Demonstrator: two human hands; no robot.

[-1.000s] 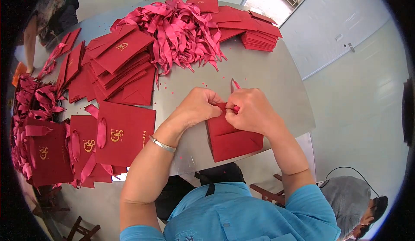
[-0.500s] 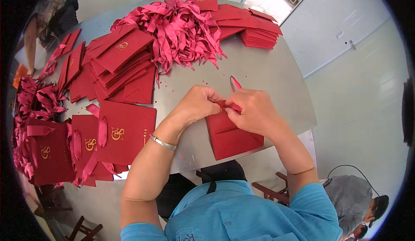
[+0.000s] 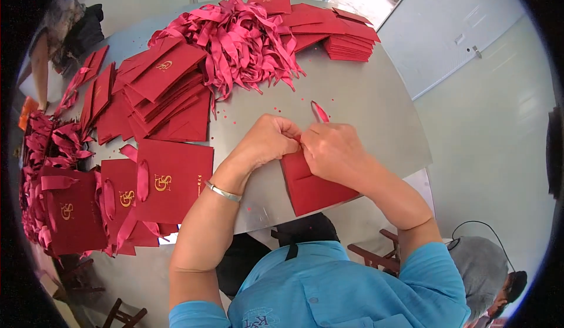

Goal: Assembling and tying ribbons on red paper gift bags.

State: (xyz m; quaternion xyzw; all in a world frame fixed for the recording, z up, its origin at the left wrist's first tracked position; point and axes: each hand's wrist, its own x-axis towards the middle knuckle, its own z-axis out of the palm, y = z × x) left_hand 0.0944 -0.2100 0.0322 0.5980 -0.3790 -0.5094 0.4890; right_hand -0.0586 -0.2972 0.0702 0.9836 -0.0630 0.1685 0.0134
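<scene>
A red paper gift bag (image 3: 317, 191) lies flat at the table's front edge, with its folded bottom toward me. My left hand (image 3: 267, 143) pinches the bag's far edge between thumb and fingers. Close against it, my right hand (image 3: 335, 151) is closed at the same edge, its fingertips pressed together around a pink ribbon (image 3: 320, 111). The ribbon's loose end sticks out beyond my right knuckles. Where the ribbon meets the bag is hidden by my fingers.
A heap of pink ribbons (image 3: 247, 49) lies at the back, between stacked red bags (image 3: 167, 78) and more folded bags (image 3: 349, 43). Finished-looking bags with ribbon handles (image 3: 176, 181) lie at left. Another person's arm (image 3: 40, 72) reaches in at far left.
My right hand has shifted slightly left, closer to my left hand, and its fingers now cover the ribbon part that showed at the bag's edge. My left hand keeps its pinch.
</scene>
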